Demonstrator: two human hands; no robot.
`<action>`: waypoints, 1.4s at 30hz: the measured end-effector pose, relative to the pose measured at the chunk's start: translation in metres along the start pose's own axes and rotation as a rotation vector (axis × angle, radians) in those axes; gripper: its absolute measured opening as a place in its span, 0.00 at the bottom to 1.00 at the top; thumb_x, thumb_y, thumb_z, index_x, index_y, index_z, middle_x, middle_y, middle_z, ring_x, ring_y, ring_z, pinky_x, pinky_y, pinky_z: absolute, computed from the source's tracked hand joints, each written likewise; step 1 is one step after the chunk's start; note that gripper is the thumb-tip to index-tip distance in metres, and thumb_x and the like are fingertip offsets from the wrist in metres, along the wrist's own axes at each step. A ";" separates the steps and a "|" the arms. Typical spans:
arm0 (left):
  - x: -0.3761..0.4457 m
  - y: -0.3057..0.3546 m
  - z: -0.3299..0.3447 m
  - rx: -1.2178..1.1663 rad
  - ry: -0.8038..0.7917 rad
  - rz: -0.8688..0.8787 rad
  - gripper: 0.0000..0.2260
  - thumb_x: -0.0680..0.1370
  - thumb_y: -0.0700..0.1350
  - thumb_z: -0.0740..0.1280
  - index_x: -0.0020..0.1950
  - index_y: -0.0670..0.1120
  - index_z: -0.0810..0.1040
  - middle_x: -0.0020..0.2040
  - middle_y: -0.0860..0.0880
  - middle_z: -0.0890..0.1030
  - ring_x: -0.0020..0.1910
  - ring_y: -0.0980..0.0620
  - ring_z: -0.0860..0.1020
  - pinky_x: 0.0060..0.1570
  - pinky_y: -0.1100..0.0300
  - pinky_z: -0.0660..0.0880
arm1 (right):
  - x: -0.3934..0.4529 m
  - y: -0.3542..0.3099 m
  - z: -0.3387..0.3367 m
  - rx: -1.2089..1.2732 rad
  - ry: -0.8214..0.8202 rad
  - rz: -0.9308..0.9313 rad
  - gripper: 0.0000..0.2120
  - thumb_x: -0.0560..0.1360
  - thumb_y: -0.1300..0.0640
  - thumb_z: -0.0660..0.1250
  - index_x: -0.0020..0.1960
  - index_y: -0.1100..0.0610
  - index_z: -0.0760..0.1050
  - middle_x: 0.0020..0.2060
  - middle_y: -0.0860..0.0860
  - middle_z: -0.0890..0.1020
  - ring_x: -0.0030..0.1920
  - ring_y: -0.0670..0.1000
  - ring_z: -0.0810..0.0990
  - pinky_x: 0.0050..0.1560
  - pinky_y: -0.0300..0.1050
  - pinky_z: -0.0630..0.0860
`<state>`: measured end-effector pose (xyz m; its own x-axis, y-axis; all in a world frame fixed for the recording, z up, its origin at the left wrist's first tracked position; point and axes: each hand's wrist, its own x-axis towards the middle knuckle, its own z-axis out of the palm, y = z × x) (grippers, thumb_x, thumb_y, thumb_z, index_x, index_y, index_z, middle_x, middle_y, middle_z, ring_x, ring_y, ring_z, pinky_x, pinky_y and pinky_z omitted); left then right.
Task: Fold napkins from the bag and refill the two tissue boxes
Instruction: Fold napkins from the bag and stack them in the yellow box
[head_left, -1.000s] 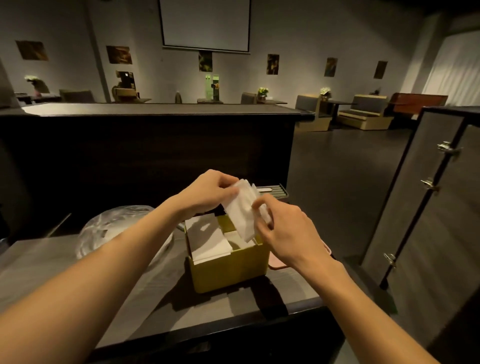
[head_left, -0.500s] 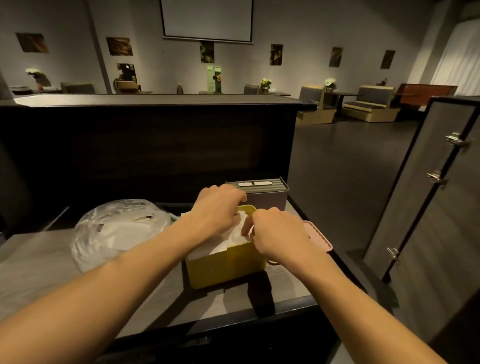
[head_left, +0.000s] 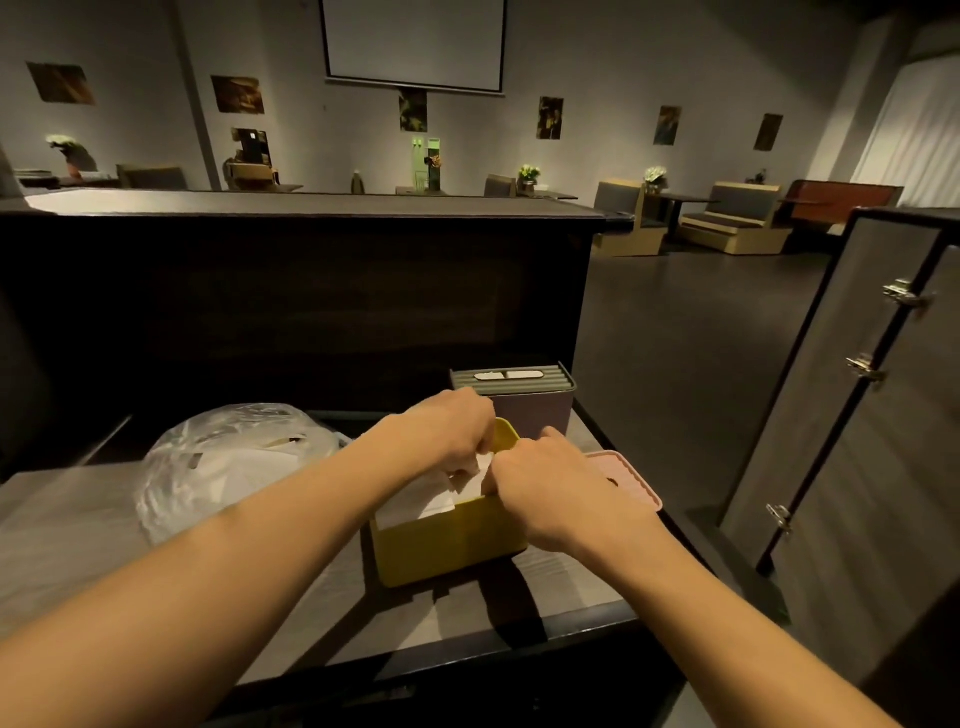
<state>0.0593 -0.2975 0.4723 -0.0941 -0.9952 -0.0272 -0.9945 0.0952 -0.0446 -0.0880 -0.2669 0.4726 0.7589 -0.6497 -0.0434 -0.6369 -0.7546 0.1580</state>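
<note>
A yellow tissue box stands open on the grey counter, with white folded napkins showing above its rim. Both hands are over the box's right half. My left hand and my right hand have curled fingers that pinch a white folded napkin and hold it down inside the box. Behind them stands a purple tissue box with a grey slotted lid on it. A clear plastic bag of white napkins lies to the left.
A pink lid lies flat right of the yellow box, near the counter's right edge. A tall dark bar wall rises behind the counter. A grey cabinet door with hinges stands open at the right.
The folded napkin, held up above the box a second ago, has gone down into the yellow box with both hands. The camera view has tilted slightly.
</note>
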 end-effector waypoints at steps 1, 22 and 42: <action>0.001 0.001 0.003 0.001 0.001 0.003 0.07 0.77 0.42 0.75 0.54 0.45 0.84 0.43 0.49 0.78 0.41 0.50 0.78 0.41 0.58 0.75 | 0.002 0.001 0.000 -0.003 -0.021 0.004 0.14 0.82 0.59 0.66 0.67 0.55 0.79 0.59 0.53 0.83 0.60 0.55 0.80 0.70 0.56 0.68; -0.135 -0.176 -0.033 -0.315 0.177 -0.262 0.05 0.78 0.46 0.75 0.53 0.49 0.88 0.40 0.56 0.85 0.40 0.62 0.83 0.43 0.68 0.78 | 0.113 -0.121 -0.065 0.488 0.154 -0.179 0.20 0.79 0.64 0.69 0.66 0.46 0.81 0.60 0.49 0.83 0.58 0.50 0.82 0.61 0.51 0.81; -0.151 -0.230 0.128 -0.856 0.595 -0.447 0.30 0.76 0.36 0.72 0.77 0.50 0.71 0.69 0.52 0.77 0.67 0.57 0.74 0.68 0.58 0.72 | 0.190 -0.169 0.032 0.313 0.330 -0.136 0.20 0.77 0.46 0.71 0.67 0.47 0.75 0.62 0.49 0.79 0.62 0.54 0.78 0.55 0.49 0.70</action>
<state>0.3080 -0.1664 0.3590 0.4970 -0.8109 0.3090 -0.6284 -0.0907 0.7726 0.1598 -0.2659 0.4064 0.8088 -0.5169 0.2804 -0.5001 -0.8554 -0.1345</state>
